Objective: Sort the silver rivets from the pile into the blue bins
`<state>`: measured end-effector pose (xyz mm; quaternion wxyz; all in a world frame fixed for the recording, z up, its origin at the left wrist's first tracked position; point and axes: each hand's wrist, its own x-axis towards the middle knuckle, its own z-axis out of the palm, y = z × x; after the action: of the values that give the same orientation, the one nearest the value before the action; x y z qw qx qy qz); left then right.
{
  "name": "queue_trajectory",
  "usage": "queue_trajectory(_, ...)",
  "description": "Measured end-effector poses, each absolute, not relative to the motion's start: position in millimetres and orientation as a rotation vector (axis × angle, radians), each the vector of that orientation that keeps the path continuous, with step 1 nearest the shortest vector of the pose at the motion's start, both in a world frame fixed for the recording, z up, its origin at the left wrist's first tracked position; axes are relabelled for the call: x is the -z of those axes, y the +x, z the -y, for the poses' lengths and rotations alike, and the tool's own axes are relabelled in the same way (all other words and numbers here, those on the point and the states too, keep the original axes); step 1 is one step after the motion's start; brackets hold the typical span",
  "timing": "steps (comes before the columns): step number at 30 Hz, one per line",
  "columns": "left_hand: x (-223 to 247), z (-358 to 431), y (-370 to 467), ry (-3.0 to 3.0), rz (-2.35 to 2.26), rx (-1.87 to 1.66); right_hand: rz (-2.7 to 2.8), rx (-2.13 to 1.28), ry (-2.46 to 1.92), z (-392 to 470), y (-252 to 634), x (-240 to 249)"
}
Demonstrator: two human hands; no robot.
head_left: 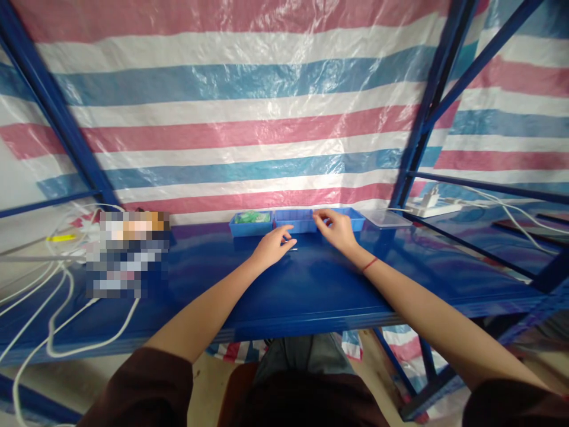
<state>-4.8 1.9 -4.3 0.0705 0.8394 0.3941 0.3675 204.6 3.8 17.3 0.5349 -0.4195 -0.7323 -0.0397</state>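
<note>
My left hand (272, 245) hovers low over the blue table, with thumb and fingers apart and nothing seen between them. Close by its thumb lies a small, thin, shiny piece (293, 249), too small to name. My right hand (336, 229), a red string round its wrist, is at the front of the blue bins with its fingertips pinched together. Whatever they hold, if anything, cannot be made out. The middle blue bin (284, 229) is between my hands, and the right blue bin (357, 224) is partly hidden by my right hand. Green packaging (251, 217) fills the left blue bin (252, 229).
A clear plastic lid (387, 219) lies right of the bins. White cables (56, 308) and a blurred-out pile (128, 255) occupy the left side. A power strip (433, 206) sits beyond the right blue frame post (411, 142). Striped sheeting (249, 136) hangs behind the table (284, 290).
</note>
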Motion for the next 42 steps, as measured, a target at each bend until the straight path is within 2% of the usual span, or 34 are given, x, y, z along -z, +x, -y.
queue_trajectory(2, 2.2, 0.4, -7.1, 2.642, -1.206, -0.999, 1.594, 0.232, -1.185, -16.1, 225.9, -19.6)
queue_trajectory(6, -4.6, 5.5, -10.8, 2.774, -1.29, -0.74, 1.632, 0.404, -1.506, -30.0, 259.3, -22.3)
queue_trajectory(9, -5.3, 5.6, -11.2, 2.78, -1.298, -0.631, 1.697, 0.448, -1.492, -27.2, 258.5, -23.1)
queue_trajectory(11, -3.3, 4.8, -10.4, 2.793, -1.281, -0.621, 1.834, 0.32, -1.383, -20.1, 245.4, -22.3)
queue_trajectory(16, 0.2, 6.1, -7.6, 2.87, -1.324, -0.726, 2.387, -0.234, -0.99, 2.2, 199.5, -10.2)
queue_trajectory(21, -0.2, 4.4, -6.3, 2.792, -1.187, -0.858, 2.324, -0.187, -0.978, 7.2, 179.0, 5.3)
queue_trajectory(27, 5.9, -1.2, 2.4, 2.169, -1.054, -1.221, 2.233, -0.326, -0.95, 4.0, 178.9, 11.0)
queue_trajectory(42, 2.6, 1.8, 4.7, 2.098, -0.996, -1.248, 2.148, -0.405, -0.883, 9.8, 178.2, 4.9)
